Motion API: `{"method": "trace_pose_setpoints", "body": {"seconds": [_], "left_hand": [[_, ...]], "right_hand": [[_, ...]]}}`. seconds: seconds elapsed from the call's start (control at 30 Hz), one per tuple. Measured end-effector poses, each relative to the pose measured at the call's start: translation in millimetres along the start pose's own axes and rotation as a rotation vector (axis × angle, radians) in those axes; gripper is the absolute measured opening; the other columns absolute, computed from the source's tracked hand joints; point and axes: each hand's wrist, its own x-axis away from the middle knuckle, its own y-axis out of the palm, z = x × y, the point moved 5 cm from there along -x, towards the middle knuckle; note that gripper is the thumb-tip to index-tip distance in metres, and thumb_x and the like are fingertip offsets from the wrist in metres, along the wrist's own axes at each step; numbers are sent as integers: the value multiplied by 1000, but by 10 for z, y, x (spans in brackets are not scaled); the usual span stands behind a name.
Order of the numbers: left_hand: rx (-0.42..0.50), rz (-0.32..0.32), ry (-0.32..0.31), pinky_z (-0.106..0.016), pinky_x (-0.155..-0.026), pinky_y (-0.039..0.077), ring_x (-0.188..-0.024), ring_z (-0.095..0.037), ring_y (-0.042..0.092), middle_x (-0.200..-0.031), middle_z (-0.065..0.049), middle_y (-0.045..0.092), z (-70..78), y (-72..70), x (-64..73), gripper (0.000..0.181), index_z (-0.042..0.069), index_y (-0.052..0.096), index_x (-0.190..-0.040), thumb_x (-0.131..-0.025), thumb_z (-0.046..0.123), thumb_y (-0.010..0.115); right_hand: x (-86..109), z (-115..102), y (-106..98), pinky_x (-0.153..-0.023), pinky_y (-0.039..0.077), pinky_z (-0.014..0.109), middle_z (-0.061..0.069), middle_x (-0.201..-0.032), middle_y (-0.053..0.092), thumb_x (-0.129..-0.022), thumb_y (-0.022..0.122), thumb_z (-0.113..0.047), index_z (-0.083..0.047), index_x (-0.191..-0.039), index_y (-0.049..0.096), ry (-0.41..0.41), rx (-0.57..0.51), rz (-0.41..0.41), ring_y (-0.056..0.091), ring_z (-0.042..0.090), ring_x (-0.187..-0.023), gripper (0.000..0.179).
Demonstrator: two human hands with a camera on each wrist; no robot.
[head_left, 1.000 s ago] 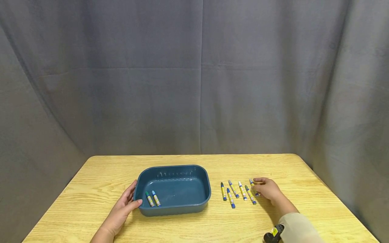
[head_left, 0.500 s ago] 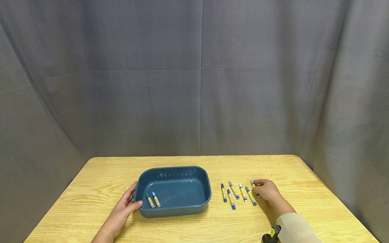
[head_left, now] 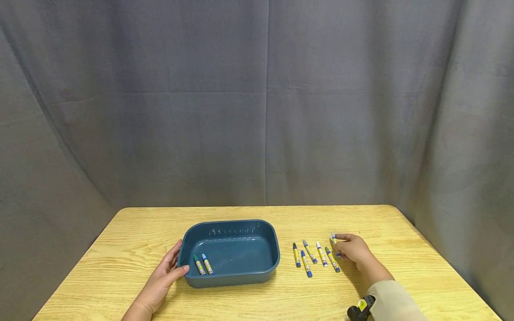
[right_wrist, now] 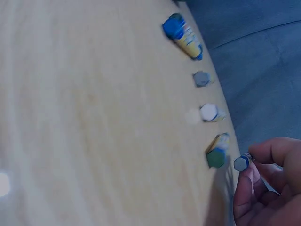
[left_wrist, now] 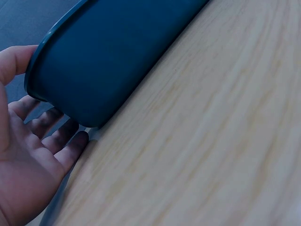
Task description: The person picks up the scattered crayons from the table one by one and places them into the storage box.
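In the head view my left hand (head_left: 160,276) grips the left end of a dark blue plastic tray (head_left: 229,281), thumb on the rim and fingers along the outer wall. A green crayon (head_left: 199,265) and a light blue crayon (head_left: 208,265) lie inside it. On the right, my right hand (head_left: 355,249) pinches a grey crayon (head_left: 333,238) between thumb and fingertips. The right wrist view shows that crayon's flat end (right_wrist: 241,163) pointing at the camera, above the table. Left of this hand lie a dark green crayon (head_left: 332,259) and a white crayon (head_left: 322,254).
Farther left on the wooden table (head_left: 249,305) are another grey crayon (head_left: 310,252), a blue crayon (head_left: 306,264) and a black crayon (head_left: 296,255). They lie between the tray and my right hand. A grey curtain (head_left: 257,111) hangs behind the table.
My right hand has closed its fingertips on the grey crayon and raised it slightly off the table. The left hand and the tray stay in place.
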Motion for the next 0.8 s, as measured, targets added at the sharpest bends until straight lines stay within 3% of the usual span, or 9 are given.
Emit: {"method": "trace_pose_setpoints", "body": {"seconds": [0.17, 0.47, 0.8], "left_hand": [[-1, 1, -1, -2, -91, 34, -109, 26, 37, -163, -17, 19, -8, -5, 2, 77, 10, 14, -158, -96, 15, 57], [0, 4, 2, -2, -91, 34, -110, 25, 38, -163, -17, 19, -9, -8, 4, 76, 10, 14, -158, -95, 15, 57], [7, 4, 14, -2, -92, 33, -110, 26, 38, -163, -17, 19, -2, 5, -9, 76, 10, 15, -158, -95, 14, 58]], "right_hand": [[15, -160, 23, -57, 43, 22, -3, -75, 50, -93, 53, -10, 10, -141, 41, -20, -49, -51, 44, 8, -61, 53], [6, -499, 149, -75, 50, 33, 8, -102, 61, -96, 53, -15, 3, -146, 39, -101, -30, -75, 55, 14, -83, 55], [-16, -844, 475, -74, 48, 31, 4, -98, 59, -95, 53, -13, -3, -147, 41, -145, -100, -132, 55, 15, -84, 54]]}}
